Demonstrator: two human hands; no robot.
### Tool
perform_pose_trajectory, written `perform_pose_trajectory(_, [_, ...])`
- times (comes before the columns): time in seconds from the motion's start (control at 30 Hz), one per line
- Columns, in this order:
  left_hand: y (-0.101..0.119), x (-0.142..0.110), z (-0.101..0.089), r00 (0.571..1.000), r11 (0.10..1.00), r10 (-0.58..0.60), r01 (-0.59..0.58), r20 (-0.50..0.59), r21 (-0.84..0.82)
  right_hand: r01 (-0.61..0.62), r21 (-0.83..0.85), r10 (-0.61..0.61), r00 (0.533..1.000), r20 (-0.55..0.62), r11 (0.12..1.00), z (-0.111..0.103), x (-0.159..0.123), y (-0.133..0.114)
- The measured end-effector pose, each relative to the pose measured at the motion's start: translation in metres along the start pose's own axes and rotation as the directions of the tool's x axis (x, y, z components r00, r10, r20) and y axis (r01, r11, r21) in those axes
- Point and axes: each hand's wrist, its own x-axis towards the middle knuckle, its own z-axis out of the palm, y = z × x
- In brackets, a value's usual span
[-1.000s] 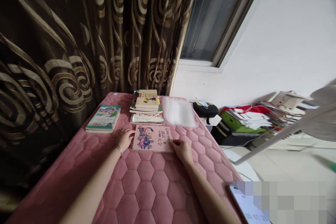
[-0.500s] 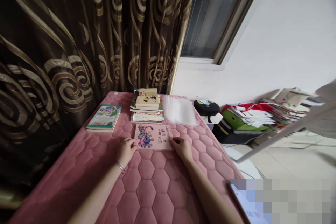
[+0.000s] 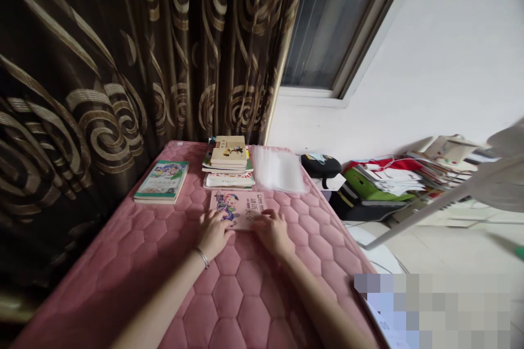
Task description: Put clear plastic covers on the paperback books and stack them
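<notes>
A thin pink book [image 3: 241, 204] with a cartoon figure on its cover lies flat on the pink quilted table cover [image 3: 245, 294]. My left hand [image 3: 215, 232] rests on the book's near left part, fingers spread flat. My right hand [image 3: 271, 229] lies on the near right part, fingers also flat on the cover. A bracelet sits on my left wrist. Just beyond the book stands a stack of books [image 3: 228, 162].
A green-covered book [image 3: 161, 181] lies at the left near the dark swirl-patterned curtain [image 3: 102, 65]. Clear plastic sleeves [image 3: 278, 170] lie to the right of the stack. Past the table's right edge are a black bag [image 3: 321, 166] and piled papers [image 3: 393, 180]. A window is behind.
Both hands have moved inward from the book's side edges onto its near cover, closer to each other. The book stays flat in about the same place.
</notes>
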Motion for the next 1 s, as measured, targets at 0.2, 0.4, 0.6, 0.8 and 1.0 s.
perform_pose_trajectory(0.2, [0.010, 0.007, 0.011, 0.999, 1.000, -0.002, 0.003, -0.046, 0.019, 0.047, -0.027, -0.046, 0.998, 0.044, 0.999, 0.012, -0.007, -0.037])
perform_pose_trajectory(0.4, [-0.003, 0.002, 0.004, 0.999, 0.999, -0.016, 0.018, -0.042, 0.045, -0.006, 0.020, 0.006, 0.999, 0.043, 1.000, 0.008, -0.004, -0.024])
perform_pose_trajectory(0.6, [-0.041, -0.011, -0.018, 0.995, 0.992, -0.090, 0.094, -0.044, 0.080, -0.110, 0.000, 0.110, 0.993, 0.051, 0.994, -0.016, -0.008, 0.022])
perform_pose_trajectory(0.8, [-0.060, -0.016, -0.026, 0.997, 0.997, -0.070, 0.070, 0.012, 0.020, -0.103, 0.073, 0.096, 0.991, 0.098, 0.992, -0.024, -0.009, 0.044])
perform_pose_trajectory(1.0, [-0.058, -0.014, -0.031, 0.998, 0.999, -0.049, 0.050, 0.041, -0.012, -0.119, 0.081, 0.110, 0.988, 0.109, 0.990, -0.028, -0.010, 0.040])
